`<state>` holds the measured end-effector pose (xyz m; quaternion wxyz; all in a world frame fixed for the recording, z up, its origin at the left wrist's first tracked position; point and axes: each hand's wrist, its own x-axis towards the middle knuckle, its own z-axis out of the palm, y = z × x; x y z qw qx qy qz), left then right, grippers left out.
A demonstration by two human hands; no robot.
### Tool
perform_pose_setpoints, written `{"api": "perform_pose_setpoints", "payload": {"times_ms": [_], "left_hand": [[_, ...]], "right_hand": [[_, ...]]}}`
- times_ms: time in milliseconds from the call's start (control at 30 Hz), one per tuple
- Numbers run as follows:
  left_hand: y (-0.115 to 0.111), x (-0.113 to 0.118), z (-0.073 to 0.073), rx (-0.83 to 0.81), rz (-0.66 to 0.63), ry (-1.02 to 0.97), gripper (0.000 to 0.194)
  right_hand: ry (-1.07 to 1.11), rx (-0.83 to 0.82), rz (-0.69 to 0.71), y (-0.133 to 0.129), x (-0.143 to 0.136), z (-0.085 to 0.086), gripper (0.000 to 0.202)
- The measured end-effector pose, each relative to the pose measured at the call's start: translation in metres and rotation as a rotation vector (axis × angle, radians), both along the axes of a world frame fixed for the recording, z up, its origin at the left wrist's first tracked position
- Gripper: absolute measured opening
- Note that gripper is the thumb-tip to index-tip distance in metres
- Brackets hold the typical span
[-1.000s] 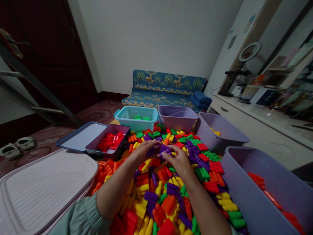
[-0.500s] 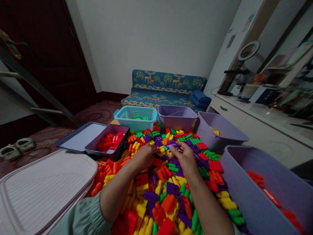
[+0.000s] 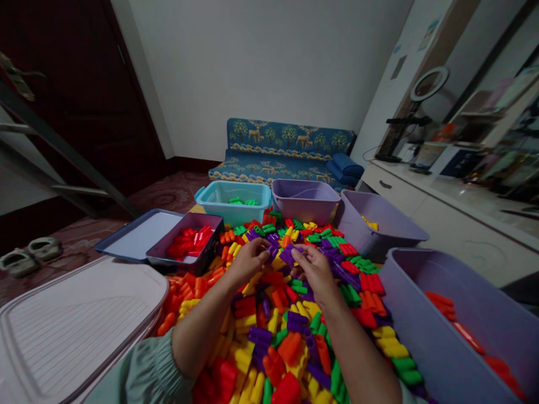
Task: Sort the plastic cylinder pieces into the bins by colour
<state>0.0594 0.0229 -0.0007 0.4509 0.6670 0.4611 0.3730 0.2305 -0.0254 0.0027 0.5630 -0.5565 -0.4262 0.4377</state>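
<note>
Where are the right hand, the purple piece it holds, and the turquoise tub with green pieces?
Right hand [image 3: 316, 270]: head view, on the back of the hand.
Purple piece [image 3: 287, 256]: head view, on its exposed side.
Turquoise tub [image 3: 238, 215]: head view, on its near outer wall.

1. The right hand [image 3: 315, 270] pinches a purple piece [image 3: 287, 255] over the multicoloured pile [image 3: 290, 350].
2. The left hand [image 3: 248, 261] is just left of it.
3. Far: turquoise bin [image 3: 236, 214] holding green pieces [image 3: 242, 201].
4. Near right: lilac bin [image 3: 415, 314].
</note>
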Motion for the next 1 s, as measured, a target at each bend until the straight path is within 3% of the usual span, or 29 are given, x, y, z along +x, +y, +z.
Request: {"api": "perform_pose_setpoints", "payload": {"times_ms": [100, 200, 500, 600, 767, 867, 1000], "left_hand": [[-0.003, 0.005, 0.004, -0.346, -0.046, -0.349, 0.028], [-0.008, 0.007, 0.008, -0.489, -0.087, -0.489, 0.030], [-0.010, 0.006, 0.007, -0.489, -0.077, -0.432, 0.042], [-0.009, 0.008, 0.014, -0.497, -0.080, -0.461, 0.041], [0.009, 0.029, 0.050, -0.604, -0.044, -0.648, 0.024], [0.041, 0.050, 0.086, -0.629, -0.073, -0.654, 0.015], [0.093, 0.080, 0.131, -0.495, -0.058, -0.637, 0.022]], "right_hand": [[0.059, -0.023, 0.003, 0.001, -0.001, -0.001, 0.041], [0.108, -0.042, 0.020, 0.001, -0.002, -0.002, 0.035], [0.250, -0.115, 0.102, -0.003, -0.010, -0.003, 0.029], [0.293, -0.154, 0.094, -0.004, -0.011, 0.000, 0.029], [0.373, -0.105, 0.102, 0.014, 0.001, 0.023, 0.018], [0.410, -0.078, 0.055, 0.047, 0.012, 0.055, 0.006], [0.438, -0.061, -0.080, 0.106, 0.024, 0.102, 0.016]]}}
